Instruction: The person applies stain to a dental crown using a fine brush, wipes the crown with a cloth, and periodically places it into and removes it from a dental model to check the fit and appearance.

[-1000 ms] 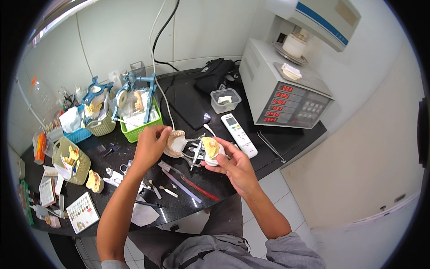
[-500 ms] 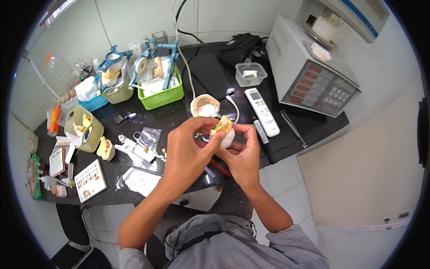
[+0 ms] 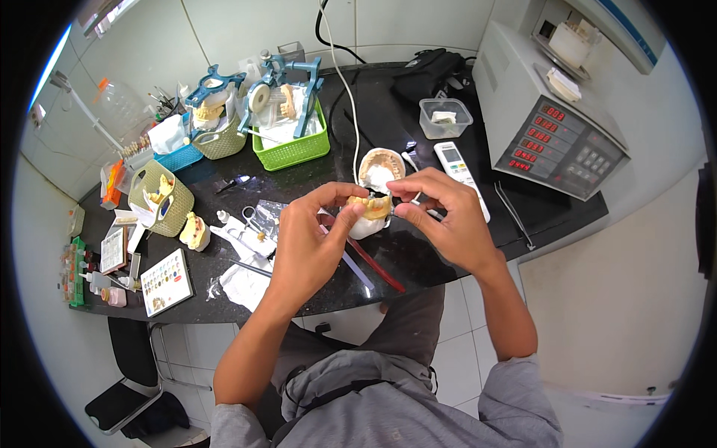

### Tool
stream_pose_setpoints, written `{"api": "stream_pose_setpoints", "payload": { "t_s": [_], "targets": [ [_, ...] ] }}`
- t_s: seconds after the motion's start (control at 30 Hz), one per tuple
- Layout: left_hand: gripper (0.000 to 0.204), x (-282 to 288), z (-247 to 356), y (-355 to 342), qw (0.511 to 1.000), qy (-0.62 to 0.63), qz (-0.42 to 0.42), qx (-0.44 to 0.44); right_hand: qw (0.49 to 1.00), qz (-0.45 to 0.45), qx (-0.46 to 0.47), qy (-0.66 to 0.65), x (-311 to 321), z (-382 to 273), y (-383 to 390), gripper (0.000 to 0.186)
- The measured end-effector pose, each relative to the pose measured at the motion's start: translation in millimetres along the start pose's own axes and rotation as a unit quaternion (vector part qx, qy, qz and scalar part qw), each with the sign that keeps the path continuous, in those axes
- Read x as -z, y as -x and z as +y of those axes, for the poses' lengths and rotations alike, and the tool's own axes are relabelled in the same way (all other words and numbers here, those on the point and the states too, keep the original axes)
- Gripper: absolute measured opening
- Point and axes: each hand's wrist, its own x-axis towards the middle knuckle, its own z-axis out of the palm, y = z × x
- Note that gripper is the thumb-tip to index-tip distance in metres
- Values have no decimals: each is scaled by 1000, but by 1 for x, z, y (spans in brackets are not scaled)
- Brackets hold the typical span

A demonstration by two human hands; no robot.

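A yellow dental cast [image 3: 371,207] on a white plaster base [image 3: 368,228] is held over the near edge of the black worktop. My left hand [image 3: 317,224] grips its left end between thumb and fingers. At the cast's right end, my right hand [image 3: 448,213] has thumb and index finger bent together in a pinch; whatever lies between the tips is too small to make out. Just behind the cast rests a horseshoe-shaped plaster model [image 3: 382,170] with a white middle. A dark red strip [image 3: 377,267] and a pale purple strip [image 3: 358,270] lie in front.
To the left are a green basket [image 3: 291,153] with a blue articulator, a beige basket [image 3: 160,198] of casts, another cast [image 3: 195,231], scissors [image 3: 252,216], white tissue [image 3: 243,284] and a shade card [image 3: 166,282]. A remote [image 3: 463,179], tweezers [image 3: 514,215] and a display unit [image 3: 560,127] stand right.
My right hand has shifted right, its fingers now at the cast's right end instead of around it. The cast now faces me more level, with its white base below. The whole view has shifted.
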Motion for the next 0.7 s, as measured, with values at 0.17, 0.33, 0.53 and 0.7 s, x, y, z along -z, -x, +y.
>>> {"api": "stream_pose_setpoints", "payload": {
  "t_s": [0.17,0.33,0.53,0.7],
  "targets": [
    [21,2,3,-4,1000,30,1,0,996,-72,28,33,2,-6,-17,23],
    [22,-1,0,-4,999,43,15,-26,990,-77,64,97,-2,-3,-23,18],
    [19,3,-5,-1,1000,-4,12,-7,996,-16,52,77,3,-11,-27,17],
    [15,-9,-12,4,997,9,41,-66,967,-34,-130,-218,11,-12,-21,19]
  ]
}}
